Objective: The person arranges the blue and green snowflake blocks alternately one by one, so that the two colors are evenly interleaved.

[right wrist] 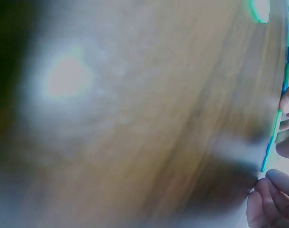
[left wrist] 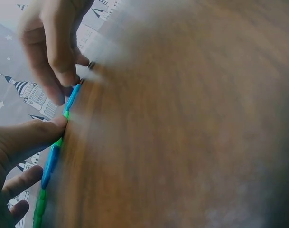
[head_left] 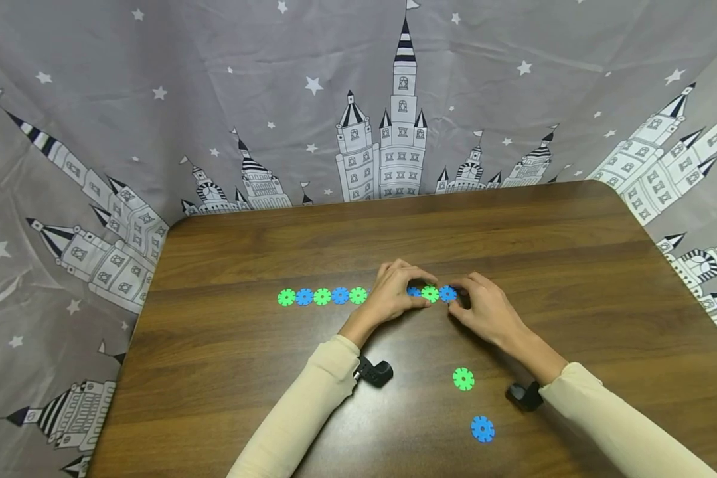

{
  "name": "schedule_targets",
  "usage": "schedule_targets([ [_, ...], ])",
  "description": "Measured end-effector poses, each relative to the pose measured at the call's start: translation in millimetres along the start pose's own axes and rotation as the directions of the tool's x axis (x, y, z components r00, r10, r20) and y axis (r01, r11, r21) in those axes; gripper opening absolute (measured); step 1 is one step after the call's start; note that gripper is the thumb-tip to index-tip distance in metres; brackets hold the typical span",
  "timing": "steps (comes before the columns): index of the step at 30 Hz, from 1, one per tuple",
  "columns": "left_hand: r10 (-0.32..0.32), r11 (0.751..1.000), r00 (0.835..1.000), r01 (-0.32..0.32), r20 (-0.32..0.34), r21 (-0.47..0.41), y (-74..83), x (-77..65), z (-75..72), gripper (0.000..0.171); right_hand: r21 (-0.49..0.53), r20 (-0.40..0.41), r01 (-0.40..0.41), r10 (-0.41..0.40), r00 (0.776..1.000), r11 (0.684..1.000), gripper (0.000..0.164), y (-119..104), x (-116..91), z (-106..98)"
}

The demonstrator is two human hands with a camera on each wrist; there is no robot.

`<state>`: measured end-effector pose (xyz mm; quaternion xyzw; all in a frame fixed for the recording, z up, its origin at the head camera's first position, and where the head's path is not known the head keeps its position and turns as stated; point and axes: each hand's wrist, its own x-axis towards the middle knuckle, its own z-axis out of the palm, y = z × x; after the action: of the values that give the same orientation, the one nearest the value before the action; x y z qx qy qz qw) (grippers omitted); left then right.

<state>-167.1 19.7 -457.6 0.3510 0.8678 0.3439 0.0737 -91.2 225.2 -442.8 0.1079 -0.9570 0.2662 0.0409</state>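
A straight row of flat notched plastic discs, alternating green and blue, lies across the table; its left end is a green disc (head_left: 287, 297). My left hand (head_left: 388, 292) covers the middle of the row. Its thumb and forefinger grip a green notched disc (head_left: 430, 294) by the edges. At the row's right end is a blue notched disc (head_left: 447, 294), and my right hand (head_left: 485, 311) has thumb and forefinger at its edges. In the left wrist view, the fingers of the right hand (left wrist: 54, 42) are close around that blue disc's end (left wrist: 74, 97).
Nearer the front lie a loose green notched disc (head_left: 463, 379) and a loose blue notched disc (head_left: 482, 429). The brown wooden table (head_left: 227, 372) meets a grey curtain (head_left: 215, 99) printed with castles and stars. A black wrist camera (head_left: 375, 372) hangs beside the left sleeve.
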Motion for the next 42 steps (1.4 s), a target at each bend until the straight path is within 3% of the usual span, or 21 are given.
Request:
schedule_targets([
  [13, -0.023, 0.999, 1.0, 0.022, -0.006, -0.047, 3.4, 4.9, 2.9, 0.041, 0.041, -0.069, -0.068, 0.071, 0.995, 0.997, 0.031, 10, -43, -9],
  [22, -0.011, 1.0, 1.0, 0.011, -0.005, -0.02, 11.1, 11.9, 8.0, 0.041, 0.073, -0.129, -0.045, 0.054, 0.99, 0.996, 0.03, 4, -81, -8],
  [29, 0.002, 1.0, 1.0, -0.002, -0.009, 0.016, 12.8, 16.0, 13.5, 0.041, 0.11, -0.128, -0.049, 0.063, 0.99, 0.993, 0.034, -11, -111, -5],
  [42, 0.007, 0.999, 1.0, -0.007, -0.009, 0.033, 18.2, 19.0, 19.5, 0.04, 0.085, -0.081, -0.006, 0.013, 0.997, 0.996, 0.047, -34, -127, 6],
])
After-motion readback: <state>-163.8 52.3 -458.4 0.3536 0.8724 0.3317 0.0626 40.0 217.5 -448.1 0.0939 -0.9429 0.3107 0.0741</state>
